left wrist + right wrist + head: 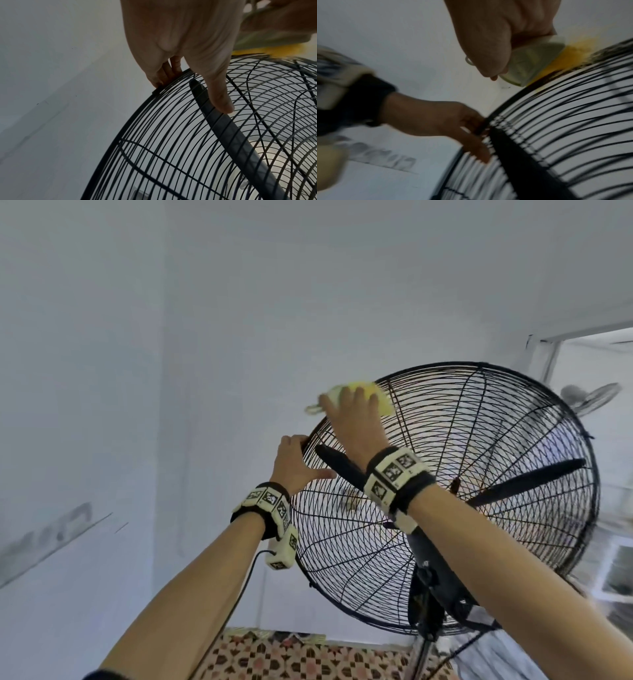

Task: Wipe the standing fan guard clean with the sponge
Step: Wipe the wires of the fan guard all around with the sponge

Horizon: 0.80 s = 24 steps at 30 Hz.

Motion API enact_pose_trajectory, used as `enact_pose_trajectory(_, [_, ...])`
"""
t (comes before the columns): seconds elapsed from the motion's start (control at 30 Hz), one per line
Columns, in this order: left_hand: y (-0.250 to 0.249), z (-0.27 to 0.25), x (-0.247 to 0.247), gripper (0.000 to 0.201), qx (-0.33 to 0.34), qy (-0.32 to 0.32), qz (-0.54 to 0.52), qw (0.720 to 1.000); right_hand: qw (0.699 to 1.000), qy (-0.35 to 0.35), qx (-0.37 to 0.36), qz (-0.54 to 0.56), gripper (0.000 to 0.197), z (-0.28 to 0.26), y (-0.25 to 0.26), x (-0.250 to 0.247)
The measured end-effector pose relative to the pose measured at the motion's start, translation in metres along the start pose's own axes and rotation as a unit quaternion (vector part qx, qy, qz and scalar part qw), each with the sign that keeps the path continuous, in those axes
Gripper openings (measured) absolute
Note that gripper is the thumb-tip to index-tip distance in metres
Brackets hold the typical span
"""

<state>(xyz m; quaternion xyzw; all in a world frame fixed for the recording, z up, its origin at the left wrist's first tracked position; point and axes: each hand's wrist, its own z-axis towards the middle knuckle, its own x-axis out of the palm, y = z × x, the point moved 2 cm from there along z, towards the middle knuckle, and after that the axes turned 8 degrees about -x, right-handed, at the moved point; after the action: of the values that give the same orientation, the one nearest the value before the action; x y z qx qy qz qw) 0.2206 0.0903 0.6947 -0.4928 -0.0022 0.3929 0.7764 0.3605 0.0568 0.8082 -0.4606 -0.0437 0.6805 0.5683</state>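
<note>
Pressing sponge (537,63) on fan guard (479,474) rim; head view hides underside.

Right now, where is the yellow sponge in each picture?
Head: sponge sits upper middle, under the right hand, on the top left of the guard.
Left wrist: upper right corner, sponge on the guard rim.
Right wrist: upper right, sponge pinched below the hand.
Shared landmark: the black blade by the left hand.

Both forearms are bare. Each wrist wears a black strap (416,486) carrying cream blocks (281,549) printed with black-and-white square markers; a dark cable (251,573) trails from the left one.
</note>
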Motion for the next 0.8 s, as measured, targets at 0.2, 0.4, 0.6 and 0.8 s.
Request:
enact_pose_trajectory(0.2, [-0.008, -0.001, 0.002, 0.087, -0.013, 0.002, 0.046, 0.999, 0.927, -0.017, -0.103, 0.362, 0.038, -0.005, 0.031, -0.014])
enact_pose_trajectory(0.4, [0.001, 0.0, 0.002, 0.105, -0.03, -0.003, 0.016, 0.999, 0.984, -0.153, 0.043, 0.082, 0.033, -0.003, -0.015, -0.006])
enact_pose_trajectory(0.6, [-0.009, -0.001, 0.008, 0.072, 0.005, -0.008, 0.03, 1.0, 0.944, -0.042, -0.214, 0.247, 0.051, -0.027, 0.026, 0.008])
enact_pose_trajectory(0.8, [0.0, -0.005, 0.002, 0.101, -0.033, -0.002, 0.034, 0.999, 0.9, -0.362, 0.007, 0.243, 0.032, -0.044, -0.032, 0.0])
